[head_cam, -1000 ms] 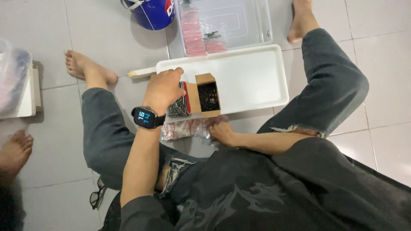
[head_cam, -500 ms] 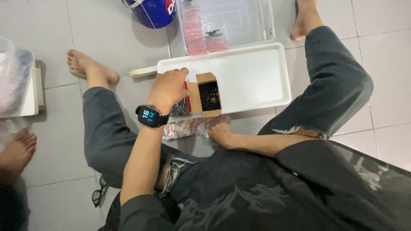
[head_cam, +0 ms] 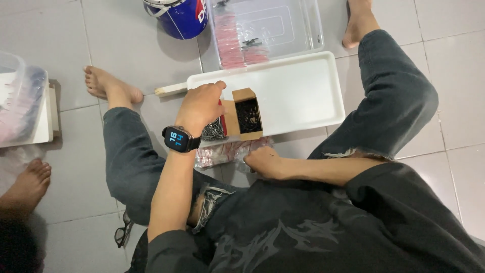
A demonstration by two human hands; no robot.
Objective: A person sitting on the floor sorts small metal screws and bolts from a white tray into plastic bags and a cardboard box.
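Observation:
My left hand (head_cam: pixel 201 105), with a black smartwatch (head_cam: pixel 180 139) on the wrist, rests knuckles-up on the left part of a white tray (head_cam: pixel 303 91). Its fingers curl down over a heap of small silvery screws (head_cam: pixel 213 130), and what they hold is hidden. Beside the hand, an open brown cardboard box (head_cam: pixel 247 115) full of dark screws stands in the tray. My right hand (head_cam: pixel 263 162) lies closed on clear plastic bags (head_cam: pixel 222 153) with pink content, on the floor in front of the tray.
Behind the tray are a clear plastic bin (head_cam: pixel 283 28) holding pink packets and a blue bucket (head_cam: pixel 177 17). Another clear container (head_cam: pixel 20 103) sits at the far left. Another person's bare foot (head_cam: pixel 25 184) is at the left, and eyeglasses (head_cam: pixel 121 233) lie by my knee.
Both hands stay where they were. Only the view has drifted slightly.

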